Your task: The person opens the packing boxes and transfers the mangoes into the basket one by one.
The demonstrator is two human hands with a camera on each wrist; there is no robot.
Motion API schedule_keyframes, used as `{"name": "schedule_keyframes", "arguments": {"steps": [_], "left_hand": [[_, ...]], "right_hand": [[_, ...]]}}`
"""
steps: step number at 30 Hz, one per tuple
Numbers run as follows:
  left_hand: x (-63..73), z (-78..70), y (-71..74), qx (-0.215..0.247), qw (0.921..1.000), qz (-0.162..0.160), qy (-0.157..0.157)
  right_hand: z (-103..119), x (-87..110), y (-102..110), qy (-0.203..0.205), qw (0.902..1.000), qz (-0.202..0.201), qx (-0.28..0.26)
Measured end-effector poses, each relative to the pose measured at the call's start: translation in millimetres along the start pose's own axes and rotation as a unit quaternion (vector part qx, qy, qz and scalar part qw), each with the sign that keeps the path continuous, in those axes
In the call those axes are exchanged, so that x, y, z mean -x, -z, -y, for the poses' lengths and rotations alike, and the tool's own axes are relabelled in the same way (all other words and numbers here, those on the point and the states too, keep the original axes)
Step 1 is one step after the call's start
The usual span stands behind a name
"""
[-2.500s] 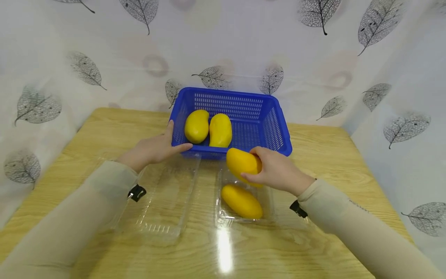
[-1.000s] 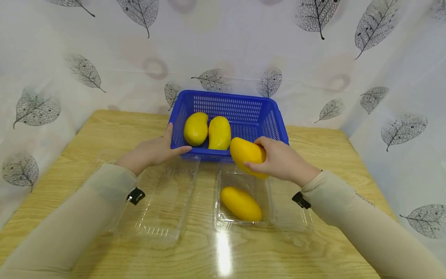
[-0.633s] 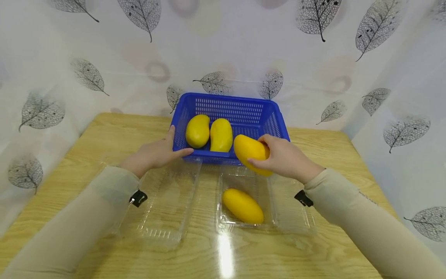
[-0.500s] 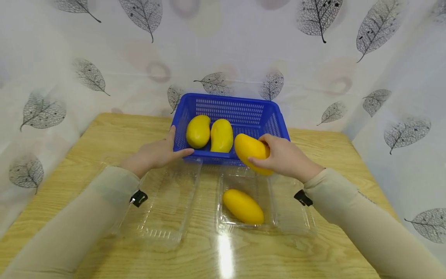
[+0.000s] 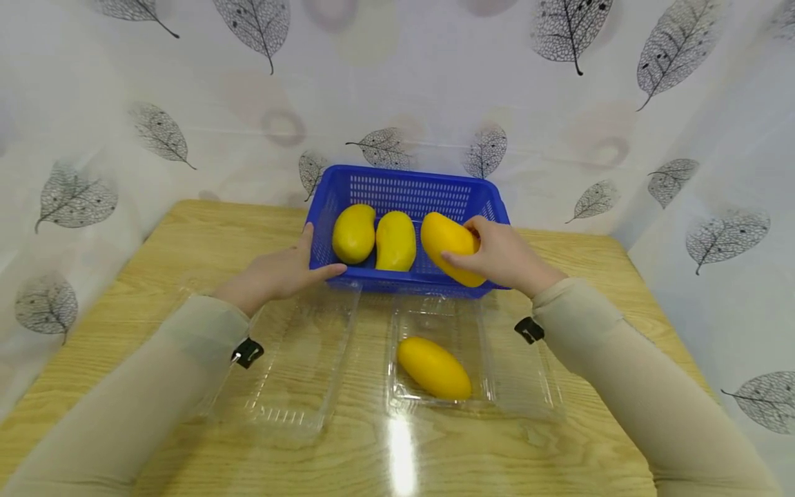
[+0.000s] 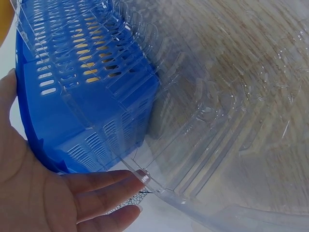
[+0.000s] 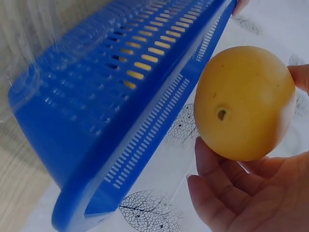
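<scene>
In the head view my right hand (image 5: 506, 255) grips a yellow mango (image 5: 451, 247) over the front right part of a blue perforated basket (image 5: 404, 278). The right wrist view shows this mango (image 7: 241, 104) end-on, above the basket rim (image 7: 159, 92), with thumb and fingers on either side. My left hand (image 5: 279, 276) rests at the basket's front left corner, thumb along the front rim. Its fingers (image 6: 104, 191) lie nearly straight by the corner in the left wrist view. Two mangoes, one (image 5: 354, 235) left and another (image 5: 395, 241) beside it, lie inside the basket.
In front of the basket a clear plastic box (image 5: 437, 317) holds one mango (image 5: 433, 368), its clear lid (image 5: 524, 379) spread to the right. Another clear plastic box (image 5: 295, 366) lies on the left, partly under my left forearm. A leaf-printed curtain (image 5: 422, 83) hangs behind the wooden table (image 5: 348, 455).
My right hand has carried the mango from above the clear box, up and slightly right, to over the basket. The left hand has stayed at the basket corner.
</scene>
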State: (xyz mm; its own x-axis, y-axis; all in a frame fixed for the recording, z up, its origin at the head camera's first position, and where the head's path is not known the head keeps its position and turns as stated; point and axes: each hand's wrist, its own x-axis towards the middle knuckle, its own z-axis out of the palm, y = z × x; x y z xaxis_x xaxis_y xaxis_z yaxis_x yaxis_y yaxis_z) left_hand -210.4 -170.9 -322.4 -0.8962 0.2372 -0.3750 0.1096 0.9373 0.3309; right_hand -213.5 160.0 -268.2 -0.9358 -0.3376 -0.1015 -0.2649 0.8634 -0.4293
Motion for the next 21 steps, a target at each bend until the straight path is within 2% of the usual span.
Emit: {"name": "schedule_keyframes", "arguments": {"steps": [14,21], "left_hand": [[2.1,-0.9,2.8,-0.008,1.0,-0.005,-0.002],[-0.1,-0.3,0.2,-0.002,1.0,-0.001,-0.007]], "right_hand": [[-4,-23.4,4,-0.034,0.9992,-0.014,-0.013],[-11,-31.2,1,-0.057,0.9981,0.002,-0.023]]}}
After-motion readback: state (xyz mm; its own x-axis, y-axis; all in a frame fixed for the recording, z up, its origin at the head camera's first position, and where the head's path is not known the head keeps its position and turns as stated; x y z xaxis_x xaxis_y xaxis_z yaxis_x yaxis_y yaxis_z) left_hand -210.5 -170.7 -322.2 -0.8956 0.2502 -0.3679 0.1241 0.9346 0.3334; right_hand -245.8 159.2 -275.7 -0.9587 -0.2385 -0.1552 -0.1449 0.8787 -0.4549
